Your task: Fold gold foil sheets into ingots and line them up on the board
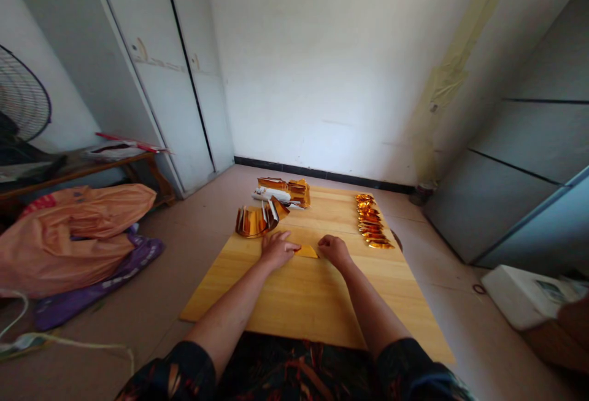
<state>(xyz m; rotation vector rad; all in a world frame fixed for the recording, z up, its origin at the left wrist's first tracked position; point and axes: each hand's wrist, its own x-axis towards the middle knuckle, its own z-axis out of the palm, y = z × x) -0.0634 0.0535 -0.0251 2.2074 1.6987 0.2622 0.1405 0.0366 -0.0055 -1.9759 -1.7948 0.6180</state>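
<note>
On the wooden table in front of me lies a small piece of gold foil paper (307,252), folded into a flat shape with slanted ends. My left hand (277,250) rests at its left end and holds it down against the tabletop with thumb and finger. At the right end is my right hand (335,250), its fingers curled and drawn together close to the paper's corner; whether they pinch anything is too small to tell. A curved, fanned stack of gold and white sheets (255,220) stands just beyond my left hand.
A second bundle of gold paper (299,192) with a white roll lies at the table's (313,309) far edge. Shiny folded gold pieces (372,222) form a row on the right. Orange and purple bags (87,235) lie left on the floor; a white box (522,297) stands right.
</note>
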